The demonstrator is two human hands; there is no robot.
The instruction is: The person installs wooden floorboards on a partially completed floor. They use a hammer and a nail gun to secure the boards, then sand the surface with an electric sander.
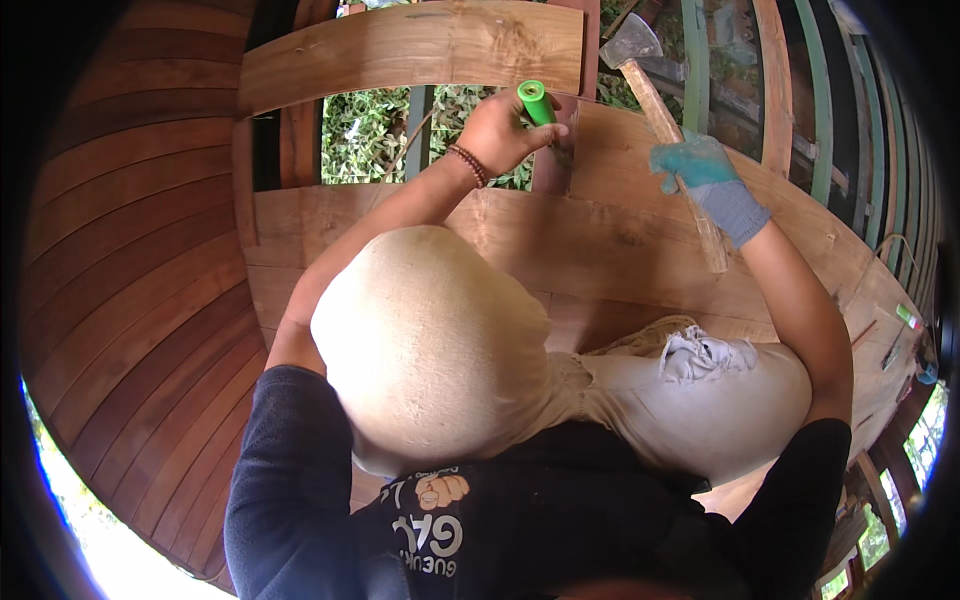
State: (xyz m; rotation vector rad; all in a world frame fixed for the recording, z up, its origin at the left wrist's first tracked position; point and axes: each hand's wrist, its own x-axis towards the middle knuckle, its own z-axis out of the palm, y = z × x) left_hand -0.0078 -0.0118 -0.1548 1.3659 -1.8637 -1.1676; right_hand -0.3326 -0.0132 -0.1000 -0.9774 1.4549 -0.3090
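My bare left hand [500, 138], a beaded band at the wrist, is closed round a short green cylinder [535, 104] with an opening in its top. It is over a reddish beam at the planks' edge; whether the cylinder touches the wood is hidden. My right hand [708, 182], in a teal-and-grey glove, grips the wooden handle of a hatchet [640, 85], its metal head toward the upper edge of the view. The handle's lower end lies over the wide brown planks [610, 240] beyond my knees.
A loose-looking board [410, 45] spans the top, above gaps showing foliage [365, 130]. A curved plank wall [140, 250] rises at the left. Dark and green slats [820, 130] run along the upper right. Small items [905, 320] lie at the right edge.
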